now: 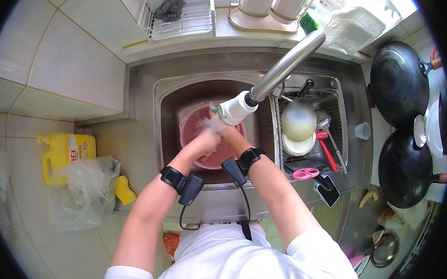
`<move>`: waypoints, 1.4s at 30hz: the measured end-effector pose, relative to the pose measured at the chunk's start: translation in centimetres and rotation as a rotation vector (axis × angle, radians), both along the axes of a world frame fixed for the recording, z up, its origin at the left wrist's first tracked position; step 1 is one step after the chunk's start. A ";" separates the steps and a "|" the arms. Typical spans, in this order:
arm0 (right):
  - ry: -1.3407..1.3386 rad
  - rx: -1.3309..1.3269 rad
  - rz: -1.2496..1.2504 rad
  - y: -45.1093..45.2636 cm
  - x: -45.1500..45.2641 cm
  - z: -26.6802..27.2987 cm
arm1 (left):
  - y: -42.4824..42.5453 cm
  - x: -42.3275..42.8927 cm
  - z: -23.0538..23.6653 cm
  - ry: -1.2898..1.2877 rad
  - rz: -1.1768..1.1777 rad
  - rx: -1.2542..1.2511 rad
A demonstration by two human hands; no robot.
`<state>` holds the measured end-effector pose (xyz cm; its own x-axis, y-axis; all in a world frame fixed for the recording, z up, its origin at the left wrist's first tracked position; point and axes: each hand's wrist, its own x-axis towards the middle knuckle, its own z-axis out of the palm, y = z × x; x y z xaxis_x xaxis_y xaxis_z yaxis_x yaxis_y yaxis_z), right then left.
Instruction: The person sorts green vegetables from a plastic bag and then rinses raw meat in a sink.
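Note:
Both hands are together over a pink plastic basin [187,132], which sits inside the stainless steel sink bowl [256,153]. Water runs from the white tap head [237,108] onto them. My left hand [208,143] is in the stream with its fingers partly curled; whether anything is in it cannot be made out. The tap head covers much of my right hand [229,133], whose wrist is beside the left one. A small green thing [215,110] shows just beyond the hands, close to the basin's far side. It is too small and covered to name.
A wire drainer [308,163] on the right holds a bowl [299,120], a red-handled tool [327,153] and pink scissors [305,174]. Two black pans [405,168] stand farther right. A yellow jug [83,145], a plastic bag [89,184] and a yellow sponge [125,190] are left.

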<state>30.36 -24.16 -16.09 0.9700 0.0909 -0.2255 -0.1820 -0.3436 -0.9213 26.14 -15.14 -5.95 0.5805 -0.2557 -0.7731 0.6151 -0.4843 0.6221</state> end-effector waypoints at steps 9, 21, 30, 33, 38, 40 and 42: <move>0.009 -0.285 0.206 -0.4 -2.0 8.6 | 1.7 -1.4 -1.5 -0.045 0.111 -0.061; 0.478 1.367 -0.065 0.8 -2.2 7.5 | 3.6 -3.0 -0.4 0.968 0.877 -1.522; -0.179 0.397 -0.047 0.1 -2.1 2.2 | 1.8 -1.0 0.6 0.445 0.266 -0.553; -0.363 0.103 -0.146 -0.6 -2.7 0.9 | -0.5 -2.0 -0.3 0.167 0.121 -0.123; 0.010 -0.247 -0.087 -2.6 -4.7 4.0 | -2.3 -4.0 -2.9 -0.422 -0.342 0.196; -0.167 -0.294 -0.115 -4.0 -5.3 3.0 | -3.6 -4.4 -2.9 -0.584 -0.440 0.248; -0.083 -0.287 -0.134 -5.3 -5.8 2.7 | -4.6 -4.8 -3.0 -0.738 -0.577 0.162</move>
